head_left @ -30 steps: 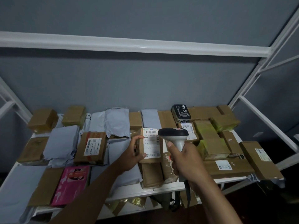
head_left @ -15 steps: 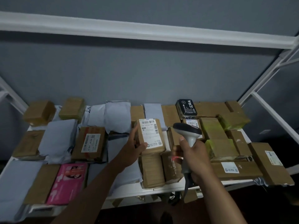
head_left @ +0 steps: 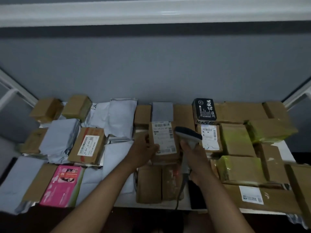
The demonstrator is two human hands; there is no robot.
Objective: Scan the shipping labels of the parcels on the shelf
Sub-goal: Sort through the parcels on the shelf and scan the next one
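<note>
While shelf [head_left: 185, 206] carried many parcels — brown boxes, grey mailers, pink box [head_left: 63, 185] at front left — labelled parcel [head_left: 164, 140] stood in middle row, label [head_left: 163, 136] facing up. Left hand [head_left: 143, 152] gripped its left edge, thumb on label. Right hand [head_left: 196, 158] curled round scanner [head_left: 187, 136] handle — head just beside label.

A plain grey-blue wall [head_left: 151, 68] faces me in dim light. Above runs a white metal rail [head_left: 151, 12] of the rack, its slanted white struts [head_left: 15, 88] showing at either side
</note>
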